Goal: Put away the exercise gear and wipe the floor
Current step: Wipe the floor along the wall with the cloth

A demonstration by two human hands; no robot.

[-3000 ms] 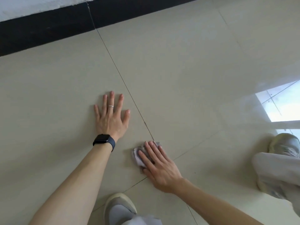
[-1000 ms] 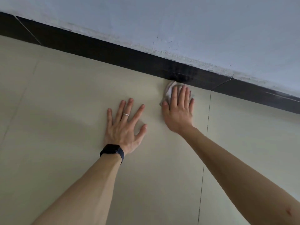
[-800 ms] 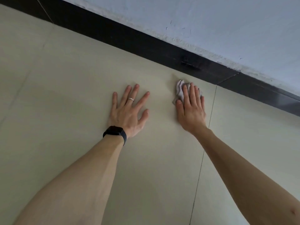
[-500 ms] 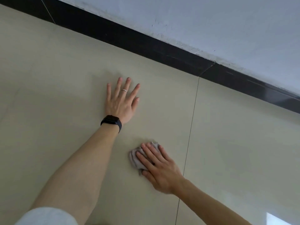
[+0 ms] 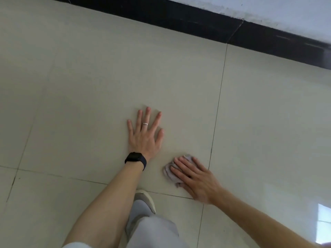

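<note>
Grey cloth (image 5: 169,173) looks soft, light, bunchy; we pin its middle under the straight, close-set fingers (image 5: 184,167) of our right hand (image 5: 198,183).

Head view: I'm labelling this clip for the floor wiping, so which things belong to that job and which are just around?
In the job: cloth; right hand pressing flat on it; floor; left hand braced flat on the floor.
Just around: black baseboard; white wall; watch; ring; shoe.
</note>
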